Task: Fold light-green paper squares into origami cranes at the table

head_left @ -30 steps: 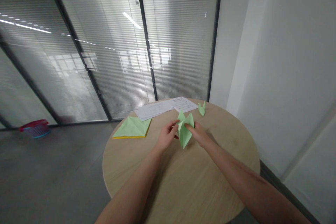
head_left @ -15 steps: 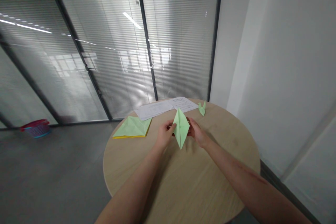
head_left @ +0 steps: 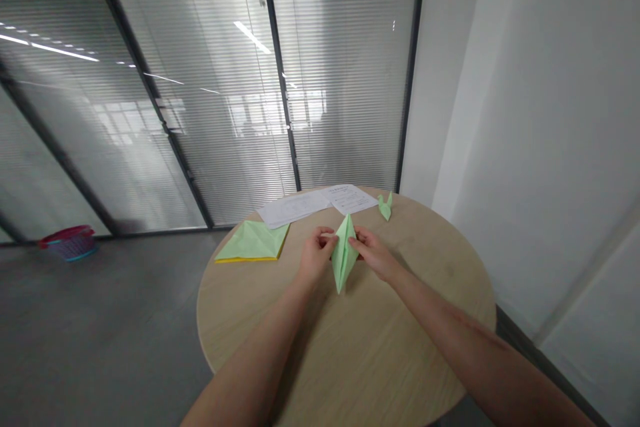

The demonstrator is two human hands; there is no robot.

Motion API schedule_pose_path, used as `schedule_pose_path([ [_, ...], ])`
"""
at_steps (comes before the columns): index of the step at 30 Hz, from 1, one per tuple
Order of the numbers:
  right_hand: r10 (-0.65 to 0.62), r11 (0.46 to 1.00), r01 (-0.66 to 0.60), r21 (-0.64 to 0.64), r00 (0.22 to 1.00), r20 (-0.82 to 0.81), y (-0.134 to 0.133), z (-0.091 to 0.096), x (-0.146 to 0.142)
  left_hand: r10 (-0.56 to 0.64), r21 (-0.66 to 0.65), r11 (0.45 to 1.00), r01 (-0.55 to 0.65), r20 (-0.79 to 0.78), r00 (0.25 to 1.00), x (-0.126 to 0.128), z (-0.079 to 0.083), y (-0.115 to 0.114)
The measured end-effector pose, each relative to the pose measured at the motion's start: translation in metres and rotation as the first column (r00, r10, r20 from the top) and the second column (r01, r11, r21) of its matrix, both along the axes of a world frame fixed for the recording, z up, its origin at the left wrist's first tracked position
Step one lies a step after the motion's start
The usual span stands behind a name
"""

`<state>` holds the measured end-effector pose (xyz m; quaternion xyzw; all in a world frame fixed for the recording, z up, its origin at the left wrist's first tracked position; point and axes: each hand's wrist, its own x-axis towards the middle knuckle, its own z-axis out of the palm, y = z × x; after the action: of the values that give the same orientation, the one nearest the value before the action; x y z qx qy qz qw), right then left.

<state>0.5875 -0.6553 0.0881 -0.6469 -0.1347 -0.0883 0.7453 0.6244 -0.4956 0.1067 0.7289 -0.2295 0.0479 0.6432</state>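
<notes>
A light green folded paper [head_left: 343,257], long and diamond-shaped with a crease down its middle, is held up over the round table. My left hand [head_left: 317,252] pinches its left edge. On the opposite edge, my right hand [head_left: 374,251] grips it with the thumb on the front face. The fingers behind the paper are partly hidden. Beyond my right hand stands a small green origami bird [head_left: 385,207]. Left of my hands lies a green sheet of paper [head_left: 253,241] with creases, on top of something yellow that shows along its front edge.
White printed sheets [head_left: 295,207] lie at the far side of the wooden table [head_left: 365,360]. A red and blue basket [head_left: 70,245] sits on the grey floor at left. Behind the table runs a glass partition with blinds [head_left: 345,73], and a white wall [head_left: 550,113] rises at right.
The folded paper has turned and tilted, its lower tip shifting slightly left and down. My right thumb has come round onto its front face.
</notes>
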Motion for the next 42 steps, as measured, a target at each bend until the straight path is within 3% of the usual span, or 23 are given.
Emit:
schedule_pose_path([
  [5, -0.071, 0.997, 0.071, -0.017, 0.997, 0.023, -0.002, -0.005, 0.007, -0.058, 0.005, 0.998, 0.058, 0.074, 0.996, 0.005, -0.005, 0.0],
  [11, -0.117, 0.993, 0.117, -0.022, 0.993, -0.003, -0.005, -0.003, 0.006, -0.152, 0.029, 0.988, 0.152, 0.024, 0.988, 0.008, -0.01, -0.002],
  [16, -0.022, 0.999, 0.024, 0.029, 0.998, -0.053, -0.003, 0.0, 0.002, -0.068, -0.034, 0.997, 0.067, -0.007, 0.998, 0.009, -0.007, 0.0],
  [22, -0.014, 1.0, 0.011, -0.026, 0.99, -0.139, -0.002, -0.011, 0.008, -0.015, -0.092, 0.996, 0.013, -0.016, 1.0, 0.013, -0.009, 0.003],
  [32, -0.043, 0.997, 0.034, -0.065, 0.989, -0.141, -0.005, -0.015, 0.012, 0.002, 0.013, 1.0, -0.003, 0.114, 0.993, 0.01, -0.009, 0.001],
  [37, -0.014, 0.998, 0.003, -0.069, 0.988, -0.153, -0.005, -0.017, 0.012, -0.059, -0.071, 0.996, 0.057, -0.015, 0.998, 0.006, -0.003, 0.002],
  [42, 0.053, 0.989, -0.07, -0.127, 0.99, -0.127, -0.005, -0.015, 0.009, -0.197, -0.016, 0.98, 0.197, -0.052, 0.979, 0.009, -0.002, 0.007],
])
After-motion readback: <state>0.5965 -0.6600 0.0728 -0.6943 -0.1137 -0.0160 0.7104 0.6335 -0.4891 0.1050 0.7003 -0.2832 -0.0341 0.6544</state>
